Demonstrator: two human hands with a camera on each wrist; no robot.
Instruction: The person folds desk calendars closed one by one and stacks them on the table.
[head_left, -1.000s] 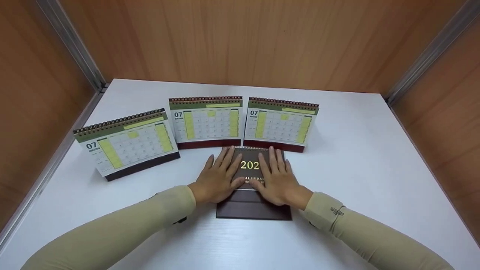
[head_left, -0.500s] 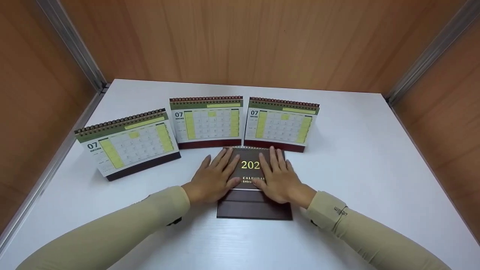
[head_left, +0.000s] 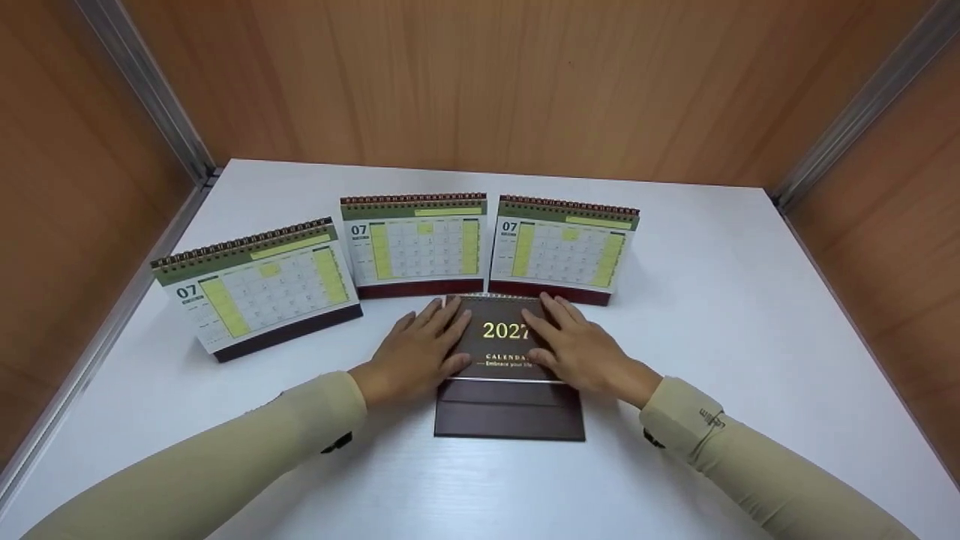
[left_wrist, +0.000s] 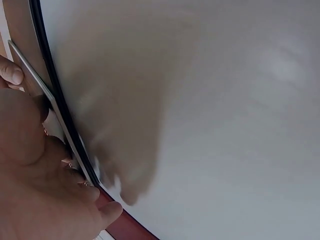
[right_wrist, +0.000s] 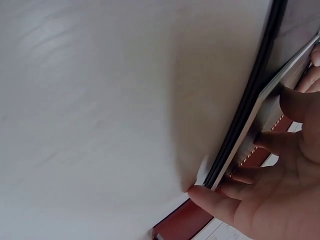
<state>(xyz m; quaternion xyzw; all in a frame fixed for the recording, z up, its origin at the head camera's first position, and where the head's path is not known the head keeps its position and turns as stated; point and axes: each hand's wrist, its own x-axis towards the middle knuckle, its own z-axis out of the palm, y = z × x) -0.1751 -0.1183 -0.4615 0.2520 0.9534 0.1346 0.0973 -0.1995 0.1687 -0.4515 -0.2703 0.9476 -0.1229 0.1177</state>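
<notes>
A dark brown desk calendar [head_left: 499, 343] with gold "2027" lettering lies flat on the white table, its spiral edge away from me and its plain base flap [head_left: 510, 418] towards me. My left hand [head_left: 415, 355] rests on its left side with fingers straight and spread. On the right side lies my right hand [head_left: 587, 350], fingers extended over the cover and its edge. Both wrist views show the hands at the calendar's side edges, with fingertips reaching down past the cover. Neither hand curls round anything.
Three standing calendars open at "07" are behind the flat one: a dark-based one [head_left: 259, 292] angled at left, a red-based one [head_left: 416, 247] at centre, another red-based one [head_left: 564, 251] at right. Wooden panels [head_left: 525, 82] enclose the table [head_left: 750, 337].
Both hands have slid outwards from the cover's middle towards its sides, uncovering the full "2027". The calendars have stayed in place.
</notes>
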